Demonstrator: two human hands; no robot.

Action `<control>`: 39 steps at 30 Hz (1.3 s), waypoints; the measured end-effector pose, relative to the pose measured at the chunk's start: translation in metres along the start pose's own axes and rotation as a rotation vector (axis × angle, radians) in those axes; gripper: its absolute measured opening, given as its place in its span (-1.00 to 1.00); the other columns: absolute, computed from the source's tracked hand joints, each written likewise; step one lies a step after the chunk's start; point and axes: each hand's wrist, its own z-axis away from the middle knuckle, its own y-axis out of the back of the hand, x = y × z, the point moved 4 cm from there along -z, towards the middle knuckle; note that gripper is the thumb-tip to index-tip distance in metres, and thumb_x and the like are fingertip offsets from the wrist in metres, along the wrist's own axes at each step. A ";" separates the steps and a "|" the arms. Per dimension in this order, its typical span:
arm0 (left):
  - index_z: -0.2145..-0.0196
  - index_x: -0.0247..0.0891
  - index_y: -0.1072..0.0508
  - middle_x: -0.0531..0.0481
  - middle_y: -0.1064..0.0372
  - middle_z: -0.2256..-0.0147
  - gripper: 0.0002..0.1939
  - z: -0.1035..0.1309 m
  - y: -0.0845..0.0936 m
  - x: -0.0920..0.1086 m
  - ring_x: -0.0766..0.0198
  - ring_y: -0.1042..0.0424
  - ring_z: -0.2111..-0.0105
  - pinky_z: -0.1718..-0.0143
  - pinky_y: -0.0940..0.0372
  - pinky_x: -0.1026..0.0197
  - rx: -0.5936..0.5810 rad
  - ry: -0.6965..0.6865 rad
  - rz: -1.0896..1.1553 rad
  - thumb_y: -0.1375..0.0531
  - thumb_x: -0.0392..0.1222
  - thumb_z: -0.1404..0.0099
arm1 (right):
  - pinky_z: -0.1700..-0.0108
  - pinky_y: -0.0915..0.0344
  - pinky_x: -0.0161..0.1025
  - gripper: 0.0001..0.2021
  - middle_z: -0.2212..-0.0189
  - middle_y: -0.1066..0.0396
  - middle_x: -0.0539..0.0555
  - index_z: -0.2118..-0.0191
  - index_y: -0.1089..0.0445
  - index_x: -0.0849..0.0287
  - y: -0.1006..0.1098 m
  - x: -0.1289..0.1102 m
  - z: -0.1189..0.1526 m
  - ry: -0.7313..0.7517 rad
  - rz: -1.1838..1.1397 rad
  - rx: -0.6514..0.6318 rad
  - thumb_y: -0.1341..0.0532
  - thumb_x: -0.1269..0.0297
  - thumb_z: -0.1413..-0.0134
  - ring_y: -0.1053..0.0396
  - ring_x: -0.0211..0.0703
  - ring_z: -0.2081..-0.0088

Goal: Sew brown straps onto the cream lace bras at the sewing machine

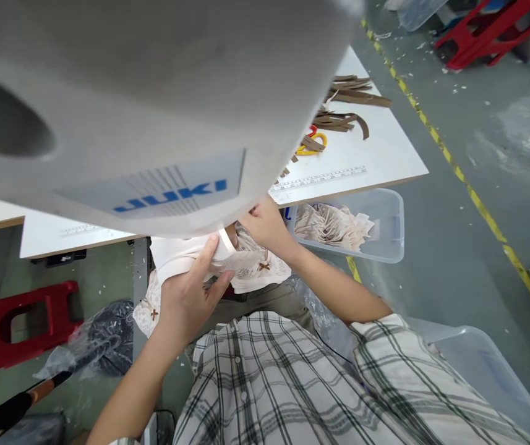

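Observation:
A pale pink garment with lace (258, 266) and small brown bows hangs over the table's front edge, above my lap. My left hand (188, 293) lies on its smooth pale part (172, 256), thumb and index finger stretched apart. My right hand (267, 225) is closed at the garment's far side, fingers curled. Its fingertips are partly hidden by the large grey-white JUKI sewing machine head (153, 123), which also covers the needle area. A short brown strip (231, 235) shows between my hands, beside a white folded edge.
Brown strips (352, 96) and yellow-and-red scissors (311, 145) lie on the white table (385, 154), which has a printed ruler. A clear bin (389, 228) of pale fabric pieces stands below. Red stools (60, 309) and bagged dark material (111, 337) are on the floor.

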 end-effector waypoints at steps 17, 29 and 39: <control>-0.23 -0.27 -0.32 -0.13 -0.60 0.22 -0.41 0.001 0.002 0.005 0.12 -0.59 0.23 0.23 -0.44 0.22 0.106 -0.041 -0.059 -0.27 -0.02 -0.31 | 0.18 -0.30 -0.21 -0.82 0.28 -0.30 0.03 0.23 -0.30 0.10 0.000 0.003 0.056 -0.015 -0.241 -0.009 -0.24 0.13 -0.22 -0.31 -0.18 0.24; -0.22 -0.28 -0.34 -0.22 -0.54 0.04 -0.43 -0.004 0.005 0.008 0.04 -0.51 -0.01 -0.01 -0.40 0.09 0.111 -0.026 -0.048 -0.26 -0.04 -0.31 | 0.23 -0.26 -0.23 -0.82 0.30 -0.30 0.02 0.26 -0.30 0.11 0.000 0.002 0.056 -0.048 -0.214 -0.021 -0.26 0.14 -0.19 -0.29 -0.20 0.27; -0.29 -0.29 -0.20 -0.30 -0.46 -0.06 -0.31 0.001 0.003 0.005 -0.03 -0.49 -0.03 0.05 -0.42 0.04 0.096 0.060 -0.108 -0.22 0.08 -0.33 | 0.20 -0.31 -0.23 -0.82 0.28 -0.30 0.03 0.26 -0.30 0.10 0.000 0.001 0.055 -0.047 -0.286 -0.028 -0.25 0.13 -0.21 -0.31 -0.19 0.26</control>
